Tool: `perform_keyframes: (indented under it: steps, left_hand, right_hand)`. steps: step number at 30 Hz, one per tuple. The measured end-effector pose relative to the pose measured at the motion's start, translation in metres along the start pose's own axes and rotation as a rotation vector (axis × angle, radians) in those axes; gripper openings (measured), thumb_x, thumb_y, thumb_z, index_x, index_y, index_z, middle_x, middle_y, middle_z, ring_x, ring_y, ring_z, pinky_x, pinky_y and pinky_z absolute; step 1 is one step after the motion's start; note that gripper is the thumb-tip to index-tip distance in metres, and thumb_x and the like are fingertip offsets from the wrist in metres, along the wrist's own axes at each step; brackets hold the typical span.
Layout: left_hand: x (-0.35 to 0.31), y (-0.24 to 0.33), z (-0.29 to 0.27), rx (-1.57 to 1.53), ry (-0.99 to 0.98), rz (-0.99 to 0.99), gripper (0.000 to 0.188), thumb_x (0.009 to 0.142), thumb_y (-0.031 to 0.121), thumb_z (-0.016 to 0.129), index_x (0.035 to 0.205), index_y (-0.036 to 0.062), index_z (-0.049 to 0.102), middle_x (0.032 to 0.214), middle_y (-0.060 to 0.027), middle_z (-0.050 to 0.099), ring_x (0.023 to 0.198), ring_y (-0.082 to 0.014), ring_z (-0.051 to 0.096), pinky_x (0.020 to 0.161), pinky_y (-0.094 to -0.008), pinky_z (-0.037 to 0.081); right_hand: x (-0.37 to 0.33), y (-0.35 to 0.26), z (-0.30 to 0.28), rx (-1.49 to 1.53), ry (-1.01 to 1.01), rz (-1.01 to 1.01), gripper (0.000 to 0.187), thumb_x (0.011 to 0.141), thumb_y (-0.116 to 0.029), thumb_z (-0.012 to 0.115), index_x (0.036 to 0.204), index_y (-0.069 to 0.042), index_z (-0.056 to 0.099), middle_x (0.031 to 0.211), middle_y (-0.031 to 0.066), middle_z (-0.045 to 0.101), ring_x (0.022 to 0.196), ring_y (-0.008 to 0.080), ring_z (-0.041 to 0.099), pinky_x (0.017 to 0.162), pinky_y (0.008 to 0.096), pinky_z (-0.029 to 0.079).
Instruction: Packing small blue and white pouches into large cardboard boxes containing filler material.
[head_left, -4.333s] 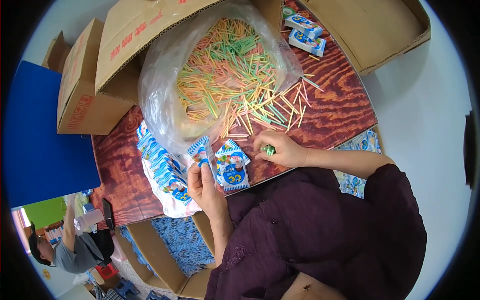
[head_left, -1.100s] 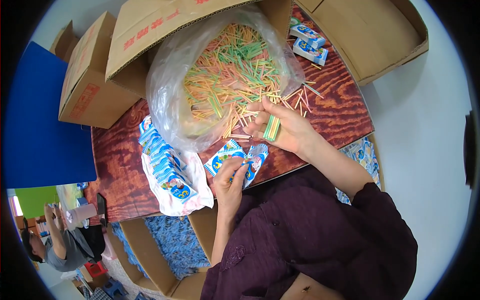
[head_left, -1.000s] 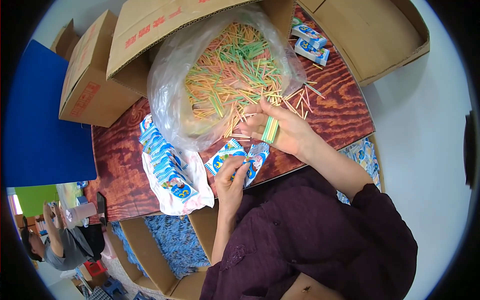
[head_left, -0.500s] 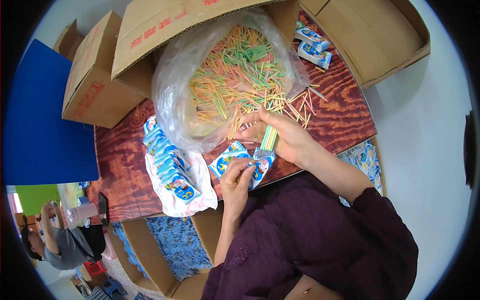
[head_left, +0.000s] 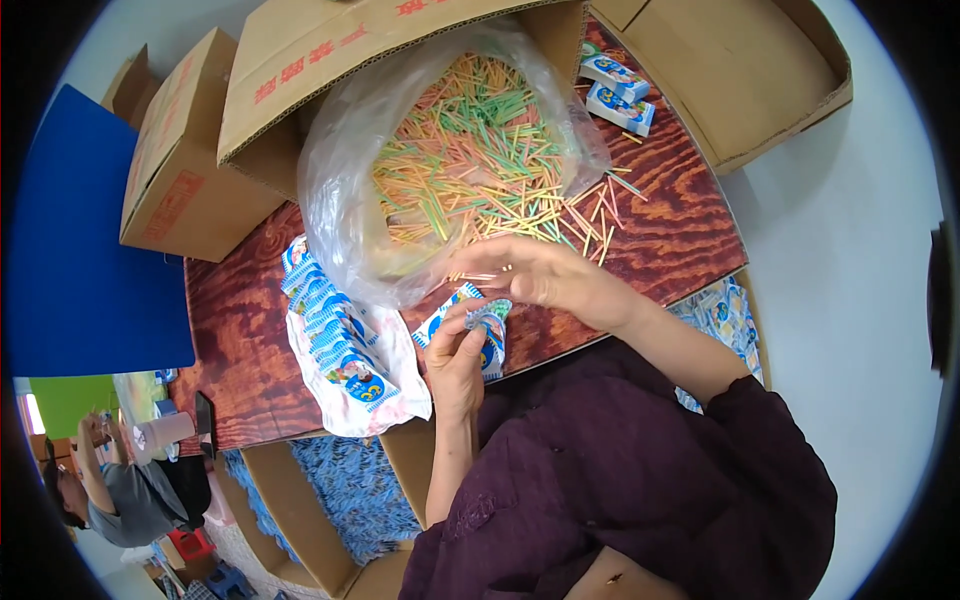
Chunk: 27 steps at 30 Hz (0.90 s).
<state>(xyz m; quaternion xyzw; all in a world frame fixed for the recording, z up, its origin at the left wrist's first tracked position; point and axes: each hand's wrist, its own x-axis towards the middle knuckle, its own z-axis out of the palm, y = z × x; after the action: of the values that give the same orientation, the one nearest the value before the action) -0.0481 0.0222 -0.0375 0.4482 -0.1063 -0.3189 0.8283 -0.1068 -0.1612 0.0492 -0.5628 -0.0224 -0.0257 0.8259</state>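
Between the thumb and fingers of my left hand (head_left: 455,372) is a small blue-and-white packet (head_left: 492,340), its open mouth tilted up and coloured ends just showing. My right hand (head_left: 575,285) hovers above it, fingers stretched and slightly curved, thumb apart. Small pale tips show by its fingers; I cannot tell whether they are held or lie behind. Another packet (head_left: 432,326) lies flat on the table beside my left hand. Beyond my hands, a clear plastic bag (head_left: 335,190) spills thin yellow, green, pink and orange sticks (head_left: 480,165).
Left of my hands, a row of filled packets (head_left: 335,330) rests on a white cloth (head_left: 405,400). Cardboard boxes (head_left: 185,170) stand behind. Small cartons (head_left: 620,108) lie at the far right of the wood-patterned table (head_left: 690,220). Another person (head_left: 150,500) sits at the left.
The bundle of yellow and green sticks has gone down into the packet held by my left hand. My right hand has let go of it and turned flatter over the packet.
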Motion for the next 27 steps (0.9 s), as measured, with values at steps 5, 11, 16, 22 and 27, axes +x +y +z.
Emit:
perform_keyframes:
  steps: [5, 11, 16, 22, 27]
  left_hand:
    - [0.0, 0.01, 0.009, 0.0, -0.059, 0.077, 0.015, 0.085, 0.001, 0.064, 0.1, 0.0013, 0.064, 0.117, -0.0151, 0.057, 0.108, -0.0227, 0.056, 0.097, -0.0354, 0.043]
    - [-0.005, 0.013, 0.01, 0.076, -0.131, 0.167, 0.014, 0.086, 0.002, 0.063, 0.1, 0.0009, 0.063, 0.115, -0.0157, 0.057, 0.11, -0.0251, 0.055, 0.096, -0.0378, 0.044]
    - [-0.009, 0.012, 0.011, 0.098, -0.142, 0.164, 0.015, 0.085, 0.001, 0.063, 0.1, 0.0003, 0.062, 0.115, -0.0158, 0.058, 0.109, -0.0248, 0.056, 0.095, -0.0386, 0.045]
    - [-0.013, 0.011, 0.005, 0.03, -0.065, 0.078, 0.015, 0.086, -0.003, 0.06, 0.1, 0.0001, 0.062, 0.113, -0.0144, 0.059, 0.104, -0.0225, 0.058, 0.094, -0.0367, 0.045]
    - [-0.012, -0.001, -0.012, 0.076, 0.034, 0.062, 0.02, 0.086, -0.005, 0.058, 0.105, 0.0001, 0.061, 0.111, -0.0125, 0.061, 0.099, -0.0195, 0.061, 0.09, -0.0335, 0.048]
  right_hand:
    - [-0.026, -0.014, 0.0, -0.331, 0.021, 0.139, 0.066, 0.076, -0.016, 0.077, 0.134, -0.005, 0.046, 0.113, 0.0057, 0.052, 0.102, 0.0131, 0.052, 0.083, 0.0267, 0.046]
    - [-0.015, -0.002, -0.03, -0.576, 0.132, 0.086, 0.03, 0.081, -0.008, 0.068, 0.111, -0.005, 0.062, 0.09, 0.0035, 0.056, 0.082, 0.0135, 0.056, 0.069, 0.0279, 0.047]
    - [0.004, 0.049, -0.067, -1.515, 0.429, -0.119, 0.013, 0.08, -0.01, 0.063, 0.088, -0.002, 0.058, 0.093, 0.0123, 0.054, 0.088, 0.0305, 0.058, 0.071, 0.0406, 0.048]
    - [0.017, 0.059, -0.082, -1.539, 0.47, -0.308, 0.007, 0.081, -0.008, 0.061, 0.081, -0.002, 0.055, 0.085, 0.0112, 0.054, 0.081, 0.0321, 0.058, 0.064, 0.0407, 0.047]
    - [0.022, 0.039, -0.089, -0.945, 0.605, -0.07, 0.01, 0.085, -0.006, 0.062, 0.079, -0.001, 0.057, 0.076, 0.0047, 0.062, 0.066, 0.0148, 0.061, 0.058, 0.0287, 0.045]
